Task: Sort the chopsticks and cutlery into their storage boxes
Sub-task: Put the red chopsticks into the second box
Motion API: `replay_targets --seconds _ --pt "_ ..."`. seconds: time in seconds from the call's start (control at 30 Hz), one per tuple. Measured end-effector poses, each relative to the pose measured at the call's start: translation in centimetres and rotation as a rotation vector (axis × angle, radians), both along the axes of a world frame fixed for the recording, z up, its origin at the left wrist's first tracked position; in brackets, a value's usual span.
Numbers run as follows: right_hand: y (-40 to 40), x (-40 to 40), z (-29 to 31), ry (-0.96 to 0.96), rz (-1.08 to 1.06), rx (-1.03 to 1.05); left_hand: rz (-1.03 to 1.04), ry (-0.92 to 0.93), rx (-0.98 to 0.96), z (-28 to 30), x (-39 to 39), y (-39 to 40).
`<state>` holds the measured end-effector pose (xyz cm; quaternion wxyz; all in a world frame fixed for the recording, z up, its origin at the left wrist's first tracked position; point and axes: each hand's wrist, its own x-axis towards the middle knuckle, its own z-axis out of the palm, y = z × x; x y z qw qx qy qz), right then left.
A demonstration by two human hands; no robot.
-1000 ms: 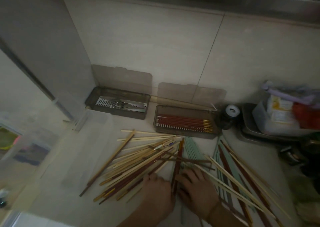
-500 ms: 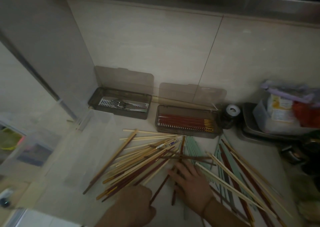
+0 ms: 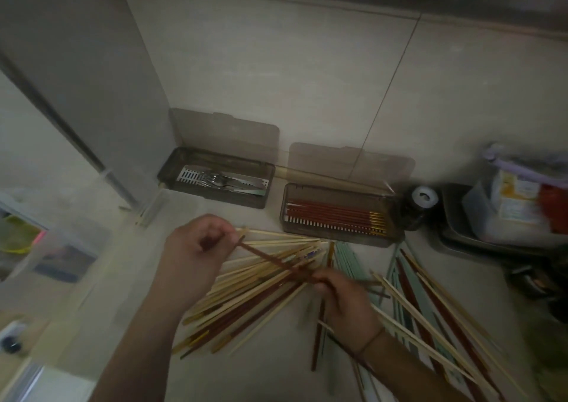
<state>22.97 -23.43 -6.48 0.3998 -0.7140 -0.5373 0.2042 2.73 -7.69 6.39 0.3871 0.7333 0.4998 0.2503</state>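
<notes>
I see my left hand (image 3: 196,255) curled around one end of a dark red-brown chopstick (image 3: 270,258), lifted above the pale tabletop (image 3: 270,368). My right hand (image 3: 344,303) pinches the other end of that same stick between its fingertips, so the stick spans between both hands, slanting down from left to right over the heap. The picture is dim and the right hand is a little blurred, so I cannot tell whether it holds more than this one stick.

Below the hands lies the loose heap of mixed chopsticks (image 3: 246,303), pale bamboo ones crossed with dark red ones, fanned out on the tabletop. To the right, a second spread of pale green, red and bamboo chopsticks (image 3: 430,309) runs toward the near edge.

At the back, against the tiled wall, stand two smoky translucent plastic storage boxes with their lids raised. The left box (image 3: 172,171) holds metal cutlery (image 3: 221,182) on a slotted white insert. The right box (image 3: 285,200) holds a neat row of red chopsticks with yellow tips (image 3: 335,215), laid lengthwise.
</notes>
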Motion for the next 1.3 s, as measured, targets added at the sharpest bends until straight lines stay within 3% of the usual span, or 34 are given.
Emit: replay_targets --seconds 0.17,0.3,0.47,0.67,0.8,0.93,1.07,1.13,1.3 --pt "2.1 8.6 2.7 -0.385 -0.346 0.035 0.016 0.029 0.000 -4.2 4.9 1.8" --pt "4.7 14.4 3.7 -0.608 -0.449 -0.263 -0.234 0.208 0.063 -7.1 8.9 1.8" --pt "7.7 15.7 4.5 -0.683 -0.291 -0.658 -0.347 0.339 0.076 -9.0 10.9 1.7" --pt "9.7 15.7 3.7 -0.650 -0.071 -0.809 -0.289 0.180 0.032 -10.6 9.6 2.5" --pt "10.5 16.3 2.9 -0.646 -0.029 -0.890 -0.230 0.175 0.036 -11.6 7.4 2.6" --pt "10.1 16.3 2.1 -0.588 -0.124 -0.735 -0.208 0.201 0.126 -13.0 4.0 1.7" --pt "8.8 12.3 2.8 -0.572 -0.198 -0.209 -0.282 0.171 0.182 -14.1 0.9 0.6" --pt "7.9 9.0 3.1 -0.602 -0.083 -0.038 -0.333 0.181 0.226 -14.1 -0.1 0.3" --pt "6.1 2.0 -1.0 -0.739 0.336 0.035 -0.526 0.308 0.350 -15.1 -1.6 -0.9"
